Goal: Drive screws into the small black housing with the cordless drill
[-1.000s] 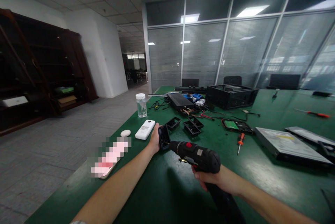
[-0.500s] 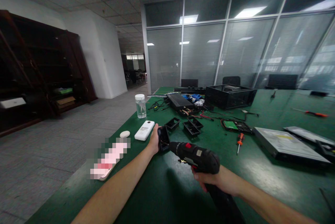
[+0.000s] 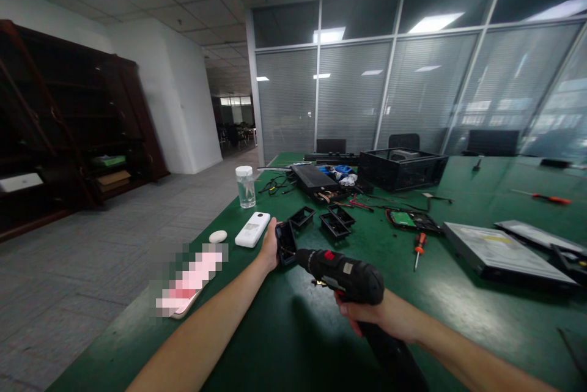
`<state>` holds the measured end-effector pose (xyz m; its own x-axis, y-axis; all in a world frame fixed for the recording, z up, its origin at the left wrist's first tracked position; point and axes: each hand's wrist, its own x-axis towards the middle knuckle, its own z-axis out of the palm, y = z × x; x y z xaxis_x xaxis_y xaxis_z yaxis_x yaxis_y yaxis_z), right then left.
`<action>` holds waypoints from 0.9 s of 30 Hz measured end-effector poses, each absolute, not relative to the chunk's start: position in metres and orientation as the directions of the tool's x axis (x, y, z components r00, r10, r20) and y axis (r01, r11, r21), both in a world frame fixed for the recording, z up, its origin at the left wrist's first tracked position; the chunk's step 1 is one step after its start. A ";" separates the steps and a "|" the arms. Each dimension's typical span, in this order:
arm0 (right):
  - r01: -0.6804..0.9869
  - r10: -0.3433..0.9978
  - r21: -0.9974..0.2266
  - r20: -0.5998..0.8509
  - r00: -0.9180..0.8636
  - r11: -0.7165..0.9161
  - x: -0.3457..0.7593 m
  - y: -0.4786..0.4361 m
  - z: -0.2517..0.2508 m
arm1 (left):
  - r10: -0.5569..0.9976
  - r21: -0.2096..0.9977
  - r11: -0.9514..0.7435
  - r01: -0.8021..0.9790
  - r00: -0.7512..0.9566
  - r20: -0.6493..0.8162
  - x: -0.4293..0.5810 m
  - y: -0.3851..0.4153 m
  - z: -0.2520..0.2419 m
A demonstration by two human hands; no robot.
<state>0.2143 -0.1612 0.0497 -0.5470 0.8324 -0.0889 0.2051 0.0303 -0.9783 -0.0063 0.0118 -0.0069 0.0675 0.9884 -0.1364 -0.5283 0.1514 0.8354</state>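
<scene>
Everything has slid very slightly left in the picture since the earlier frame, through a shift of the view; the power drill (image 3: 346, 273) and both hands keep their places to each other. The right hand (image 3: 367, 312) is wrapped round the drill's grip. The left hand (image 3: 269, 248) holds a black frame (image 3: 287, 243) just off the drill's nose, open side towards it; whether the two touch, I cannot tell. Beyond the drill, on the green tabletop (image 3: 257, 331), lie three similar black frames (image 3: 335, 233), two of them close together. Left of the drill, past the left hand, is a white device (image 3: 252, 230). Right of the drill are an orange-handled screwdriver (image 3: 420, 244) and, farther from it, a silver-topped drive (image 3: 502, 250); well beyond the drill stands a black computer case (image 3: 401, 173)
</scene>
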 end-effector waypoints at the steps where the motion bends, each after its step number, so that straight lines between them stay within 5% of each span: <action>1: 0.200 0.833 -0.979 -0.085 -0.546 0.031 0.214 -0.162 0.050 | 0.989 0.837 0.150 -0.527 0.065 -0.136 -0.006 0.012 -0.007; 27: 0.231 0.851 -0.973 -0.116 -0.513 0.007 0.212 -0.162 0.054 | 0.983 0.826 0.176 -0.536 0.046 -0.180 -0.005 0.011 -0.004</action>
